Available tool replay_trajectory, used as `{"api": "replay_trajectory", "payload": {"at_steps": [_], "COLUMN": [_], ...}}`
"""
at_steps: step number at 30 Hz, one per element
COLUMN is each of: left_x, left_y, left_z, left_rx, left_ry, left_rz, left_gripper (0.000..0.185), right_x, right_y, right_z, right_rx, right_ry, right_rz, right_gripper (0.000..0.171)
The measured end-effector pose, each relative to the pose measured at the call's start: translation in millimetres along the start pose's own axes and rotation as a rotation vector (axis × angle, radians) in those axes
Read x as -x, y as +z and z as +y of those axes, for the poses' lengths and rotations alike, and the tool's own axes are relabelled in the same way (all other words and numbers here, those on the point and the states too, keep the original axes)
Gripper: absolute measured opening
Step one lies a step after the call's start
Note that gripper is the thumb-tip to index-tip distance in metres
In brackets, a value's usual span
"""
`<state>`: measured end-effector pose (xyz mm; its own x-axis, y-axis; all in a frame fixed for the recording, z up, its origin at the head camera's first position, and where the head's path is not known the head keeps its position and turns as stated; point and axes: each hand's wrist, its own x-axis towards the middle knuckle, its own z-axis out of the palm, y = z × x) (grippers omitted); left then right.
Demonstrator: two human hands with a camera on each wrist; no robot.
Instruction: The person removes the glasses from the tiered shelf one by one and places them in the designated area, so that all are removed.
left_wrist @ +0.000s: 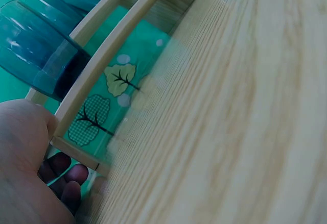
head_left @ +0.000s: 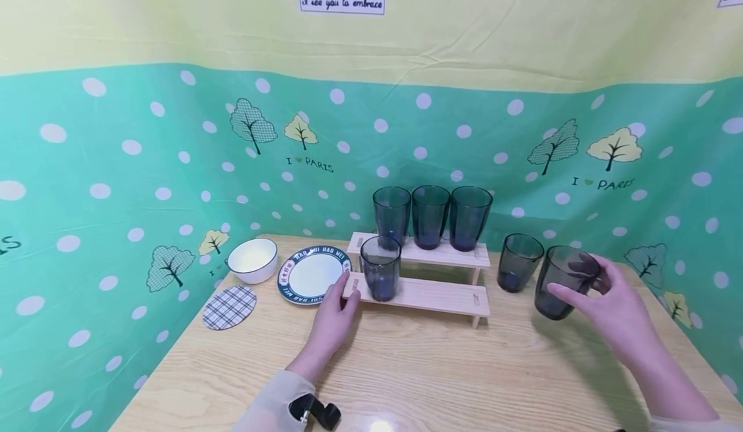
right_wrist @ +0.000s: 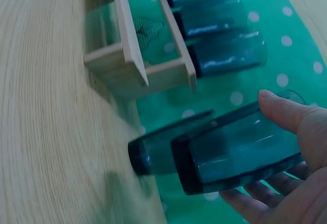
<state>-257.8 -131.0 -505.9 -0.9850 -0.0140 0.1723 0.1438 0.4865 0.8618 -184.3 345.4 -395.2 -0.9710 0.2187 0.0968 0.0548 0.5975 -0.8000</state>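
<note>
My right hand [head_left: 609, 296] grips a dark tinted drinking glass [right_wrist: 235, 147], thumb on one side and fingers on the other, held above the table at the right. Just left of it, a second glass [head_left: 519, 264] stands upright on the table. My left hand [head_left: 335, 313] holds the left end of the two-tier wooden rack [head_left: 435, 295], its thumb at the front and its fingers around the end leg in the left wrist view. One glass [head_left: 381, 271] stands near the left of the lower tier. Three more glasses [head_left: 430, 216] stand side by side on the upper tier [head_left: 482, 255].
Left of the rack lie a plate [head_left: 313, 276] with a dark patterned rim and a round checked mat [head_left: 229, 307]. A white bowl [head_left: 252, 261] sits behind the mat. A green dotted cloth [head_left: 325, 187] hangs along the back and sides of the wooden table [head_left: 406, 367].
</note>
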Motion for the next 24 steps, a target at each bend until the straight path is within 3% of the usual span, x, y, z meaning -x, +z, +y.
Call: {"api": "replay_trajectory", "payload": {"at_steps": [10, 24], "left_x": [0.7, 0.7], "left_y": [-0.5, -0.1], "left_z": [-1.0, -2.1], "left_rx": [-0.005, 0.006], "left_ry": [0.002, 0.005], "left_rz": [0.0, 0.001], "left_gripper": [0.064, 0.064], "right_x": [-15.8, -41.7], "right_y": [-10.5, -3.3], "right_z": [15.3, 38.6], "right_rx": [0.005, 0.001], "right_ry": [0.085, 0.087], "right_rz": [0.08, 0.131], "right_gripper": [0.123, 0.123]}}
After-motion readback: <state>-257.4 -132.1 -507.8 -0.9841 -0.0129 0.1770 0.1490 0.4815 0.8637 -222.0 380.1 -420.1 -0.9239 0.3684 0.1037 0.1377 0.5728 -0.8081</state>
